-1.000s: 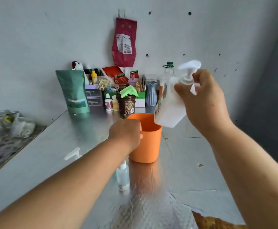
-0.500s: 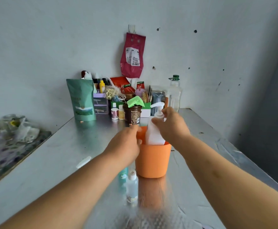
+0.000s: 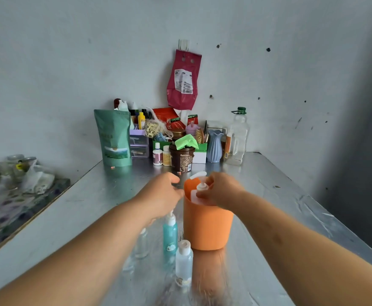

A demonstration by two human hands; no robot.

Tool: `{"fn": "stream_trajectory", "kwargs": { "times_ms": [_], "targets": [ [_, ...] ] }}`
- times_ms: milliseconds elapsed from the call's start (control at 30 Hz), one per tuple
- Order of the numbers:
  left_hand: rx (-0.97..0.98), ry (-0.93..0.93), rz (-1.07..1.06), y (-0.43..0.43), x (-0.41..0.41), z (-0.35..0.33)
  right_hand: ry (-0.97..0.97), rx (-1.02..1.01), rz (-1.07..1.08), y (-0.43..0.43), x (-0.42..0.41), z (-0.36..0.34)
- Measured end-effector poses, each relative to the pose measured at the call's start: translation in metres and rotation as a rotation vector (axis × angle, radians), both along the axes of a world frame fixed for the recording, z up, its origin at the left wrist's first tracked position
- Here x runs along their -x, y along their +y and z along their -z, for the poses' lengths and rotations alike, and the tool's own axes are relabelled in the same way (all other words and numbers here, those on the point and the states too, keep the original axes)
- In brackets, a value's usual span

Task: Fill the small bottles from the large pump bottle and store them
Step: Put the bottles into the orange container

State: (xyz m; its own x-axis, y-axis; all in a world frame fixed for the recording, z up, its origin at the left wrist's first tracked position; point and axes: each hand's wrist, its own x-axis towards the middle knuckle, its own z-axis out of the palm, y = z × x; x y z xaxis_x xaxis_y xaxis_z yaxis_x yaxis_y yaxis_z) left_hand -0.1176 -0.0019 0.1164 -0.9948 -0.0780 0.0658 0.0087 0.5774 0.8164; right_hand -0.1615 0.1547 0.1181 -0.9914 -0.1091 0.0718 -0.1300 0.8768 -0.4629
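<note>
In the head view, your right hand (image 3: pixel 222 191) has its fingers curled around the neck and shoulder of the large pump bottle (image 3: pixel 194 196), which sits down inside the orange cup (image 3: pixel 207 228) near the middle of the counter (image 3: pixel 269 195), its spout pointing toward 10 o'clock. Your left hand (image 3: pixel 160 195) lies at the cup's 9 o'clock with loosely curled fingers at the rim; you cannot tell from here whether it grips the rim or only hovers by it. The small bottles stand outside the cup. The teal bottle (image 3: pixel 170 235) is just beside it at 8 o'clock, the clear capped bottle (image 3: pixel 184 263) is at 7 o'clock, and another clear bottle (image 3: pixel 142 244) is farther out at 8 o'clock, half hidden by your forearm. Expect the pump bottle to be soft-walled plastic, probably smooth and a little slippery, so hold it by the stiff collar under the pump head, not the body. The small bottles look light and easy to tip. Pinch each at mid-body and steady it while filling.
</note>
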Motion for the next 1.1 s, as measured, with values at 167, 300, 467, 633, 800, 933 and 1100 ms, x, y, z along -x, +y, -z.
{"fn": "stream_trajectory", "kwargs": {
  "times_ms": [167, 300, 467, 633, 800, 933, 1100],
  "targets": [
    [0.093, 0.032, -0.033, -0.010, -0.001, -0.006, -0.020, -0.195, 0.036, 0.000, 0.001, -0.010],
    [0.162, 0.051, -0.065, -0.017, -0.002, -0.009, 0.059, -0.238, 0.064, 0.006, -0.006, -0.021],
    [0.161, 0.076, -0.105, -0.034, -0.006, -0.014, 0.269, -0.005, -0.113, 0.001, -0.052, -0.039],
    [0.070, 0.107, -0.143, -0.053, -0.011, -0.013, 0.185, -0.218, -0.437, -0.045, -0.071, -0.021],
    [0.054, 0.111, -0.130, -0.060, -0.015, -0.011, 0.120, -0.488, -0.390, -0.078, -0.059, 0.007],
    [0.098, 0.150, -0.073, -0.056, -0.016, -0.010, 0.184, -0.488, -0.356, -0.072, -0.058, 0.004],
    [0.131, 0.272, -0.028, -0.046, -0.003, -0.012, 0.373, -0.360, -0.263, -0.035, -0.070, -0.033]
  ]
}}
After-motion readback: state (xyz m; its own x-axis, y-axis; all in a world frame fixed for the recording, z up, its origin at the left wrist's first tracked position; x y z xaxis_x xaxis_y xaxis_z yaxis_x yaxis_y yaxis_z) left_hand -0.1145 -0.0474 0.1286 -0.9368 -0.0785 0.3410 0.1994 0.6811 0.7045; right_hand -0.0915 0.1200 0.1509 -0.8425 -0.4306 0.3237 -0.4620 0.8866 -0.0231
